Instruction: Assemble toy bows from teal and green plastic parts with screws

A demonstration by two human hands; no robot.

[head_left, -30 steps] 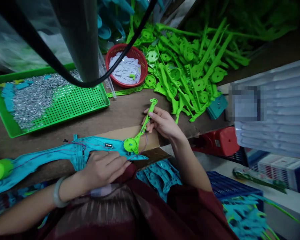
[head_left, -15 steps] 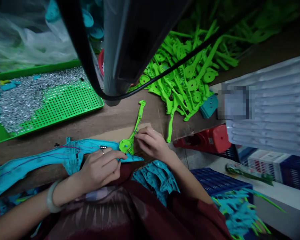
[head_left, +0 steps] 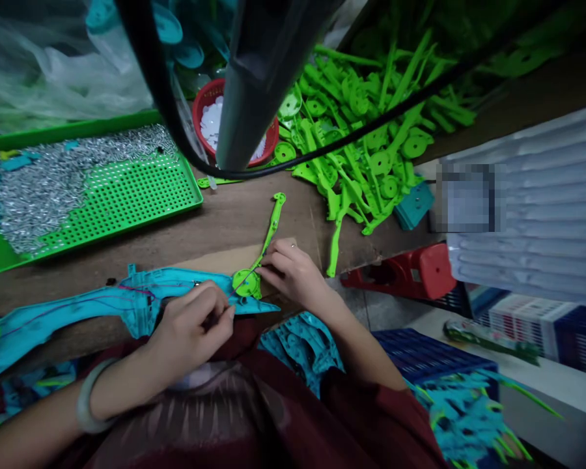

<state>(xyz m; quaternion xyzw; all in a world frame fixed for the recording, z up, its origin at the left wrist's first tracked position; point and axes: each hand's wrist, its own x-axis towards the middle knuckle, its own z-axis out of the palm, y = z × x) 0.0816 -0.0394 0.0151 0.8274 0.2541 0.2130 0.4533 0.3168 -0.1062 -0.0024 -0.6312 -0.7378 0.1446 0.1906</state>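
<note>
A long turquoise plastic shell (head_left: 178, 279) lies on the table with its inside up and thin wires along it. On its right end rests a bright green plastic piece with a round disc (head_left: 245, 283) and a narrow arm (head_left: 272, 225). A thin purplish wire (head_left: 243, 283) runs slantwise over the disc between my hands. My left hand (head_left: 195, 326), fingers curled, pinches the wire's lower end just left of the disc. My right hand (head_left: 293, 273) is closed at the upper end of the wire, beside the green arm; its fingertips are partly hidden.
A green perforated tray (head_left: 146, 195) of small screws stands left. Behind are a red basket (head_left: 200, 107) with white pieces, a grey post (head_left: 254, 85), a black cable (head_left: 293, 159) and heaped green parts (head_left: 366, 143). Crates (head_left: 434, 355) and a red stool (head_left: 437, 270) stand right.
My left hand has pulled back slightly from the disc, its fingers now curled, and the wire stretches straighter across. My right hand stays by the green arm. The view has shifted, showing the red basket.
</note>
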